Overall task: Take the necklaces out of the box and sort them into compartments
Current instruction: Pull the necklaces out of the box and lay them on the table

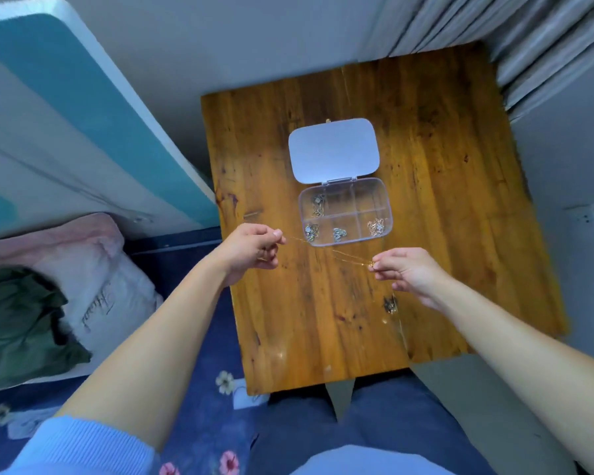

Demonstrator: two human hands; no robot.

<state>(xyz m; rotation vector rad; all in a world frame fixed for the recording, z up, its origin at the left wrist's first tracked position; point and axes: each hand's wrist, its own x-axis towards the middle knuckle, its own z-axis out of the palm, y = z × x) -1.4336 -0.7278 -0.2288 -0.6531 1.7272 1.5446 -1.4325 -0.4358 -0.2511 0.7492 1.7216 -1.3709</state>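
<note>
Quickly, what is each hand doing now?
Left hand: closed, pinching one end of the thin gold chain.
Right hand: closed, pinching its other end.

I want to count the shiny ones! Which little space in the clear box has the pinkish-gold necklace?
The front-right compartment, nearest the right hand. Its necklace looks rose-gold; those in the front-left, front-middle and back-left compartments look silvery.

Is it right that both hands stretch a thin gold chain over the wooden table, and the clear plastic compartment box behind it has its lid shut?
Not quite. The head view shows the clear plastic compartment box with its white lid flipped open. The left hand and right hand do stretch the thin gold chain over the wooden table.
</note>
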